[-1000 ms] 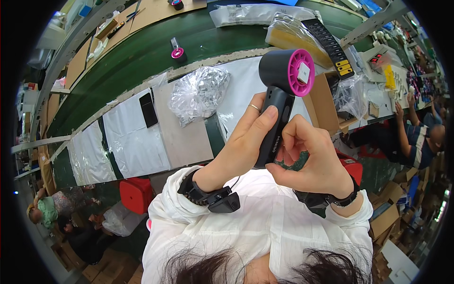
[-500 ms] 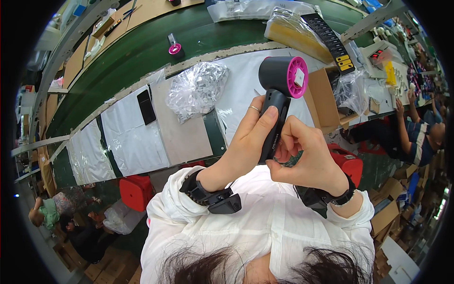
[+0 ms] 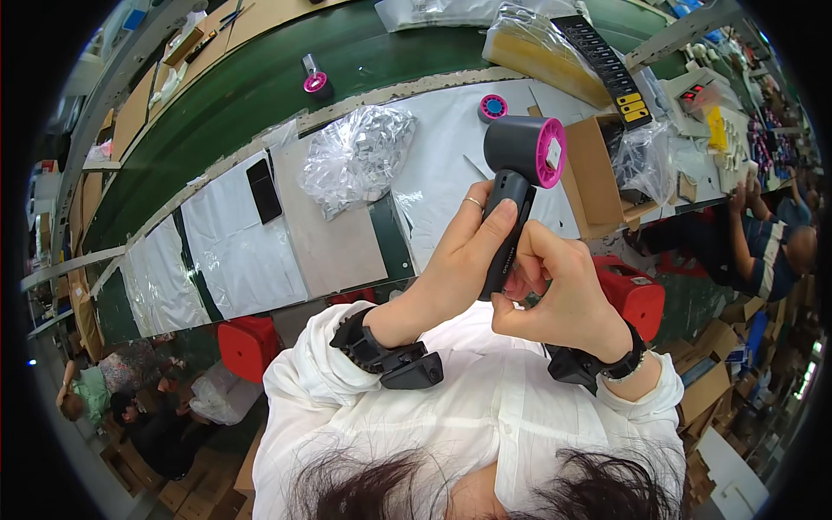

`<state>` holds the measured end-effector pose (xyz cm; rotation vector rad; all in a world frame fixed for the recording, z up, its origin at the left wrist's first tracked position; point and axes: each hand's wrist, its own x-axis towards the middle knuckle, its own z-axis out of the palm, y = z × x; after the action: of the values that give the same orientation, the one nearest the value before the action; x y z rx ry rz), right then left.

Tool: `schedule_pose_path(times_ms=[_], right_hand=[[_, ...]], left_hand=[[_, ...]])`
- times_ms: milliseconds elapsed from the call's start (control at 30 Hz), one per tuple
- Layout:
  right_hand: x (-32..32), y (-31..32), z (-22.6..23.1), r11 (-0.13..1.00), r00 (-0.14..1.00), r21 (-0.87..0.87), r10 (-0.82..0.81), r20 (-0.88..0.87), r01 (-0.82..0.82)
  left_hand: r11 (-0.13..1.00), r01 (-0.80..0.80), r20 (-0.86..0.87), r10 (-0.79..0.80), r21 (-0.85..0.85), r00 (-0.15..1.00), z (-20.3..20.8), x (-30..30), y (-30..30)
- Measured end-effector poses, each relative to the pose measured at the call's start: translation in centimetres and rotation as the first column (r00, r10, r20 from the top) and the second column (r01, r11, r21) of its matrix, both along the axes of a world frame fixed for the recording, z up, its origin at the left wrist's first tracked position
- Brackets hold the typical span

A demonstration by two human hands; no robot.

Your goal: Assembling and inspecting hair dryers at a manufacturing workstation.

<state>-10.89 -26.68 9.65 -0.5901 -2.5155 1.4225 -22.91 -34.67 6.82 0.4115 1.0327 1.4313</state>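
A dark grey handheld fan [image 3: 518, 147] with a magenta rim round its front is held up before my chest. A small white square piece sits in the middle of that front. My left hand [image 3: 455, 256] wraps round the handle, thumb along its face. Closed fingers of my right hand [image 3: 568, 282] are curled against the handle's lower end. What they pinch there, if anything, is hidden. Just behind the fan lies a round magenta part with a blue centre [image 3: 493, 107] on the white-covered table [image 3: 433, 160].
A clear bag of small white pieces [image 3: 357, 160] and a black phone [image 3: 264, 191] lie to the left. An open cardboard box [image 3: 594, 178] stands to the right. Another magenta-ended part [image 3: 315, 82] is on the green belt [image 3: 260, 95]. Red stools [image 3: 247, 349] stand below the table edge.
The fan and both hands have shifted slightly down and right in the picture, with the grip kept. The blue-centred magenta part now shows behind the fan.
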Motion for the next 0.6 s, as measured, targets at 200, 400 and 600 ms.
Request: schedule_pose_path(times_ms=[200, 400, 600], right_hand=[[0.4, 0.0, 1.1, 0.999, 1.0, -0.039, 0.01, -0.01, -0.01], [1.8, 1.3, 2.8, 0.898, 0.804, 0.407, 0.361, -0.471, -0.165], [0.6, 1.8, 3.6, 0.73, 0.651, 0.625, 0.621, -0.436, -0.277]], left_hand=[[0.998, 0.043, 0.097, -0.038, -0.045, 0.995, -0.4, -0.2, 0.1], [0.946, 0.305, 0.433, -0.23, -0.112, 0.871, 1.1, -1.4, 0.1], [0.879, 0.461, 0.602, -0.304, -0.121, 0.738, 2.6, -1.1, -0.2]])
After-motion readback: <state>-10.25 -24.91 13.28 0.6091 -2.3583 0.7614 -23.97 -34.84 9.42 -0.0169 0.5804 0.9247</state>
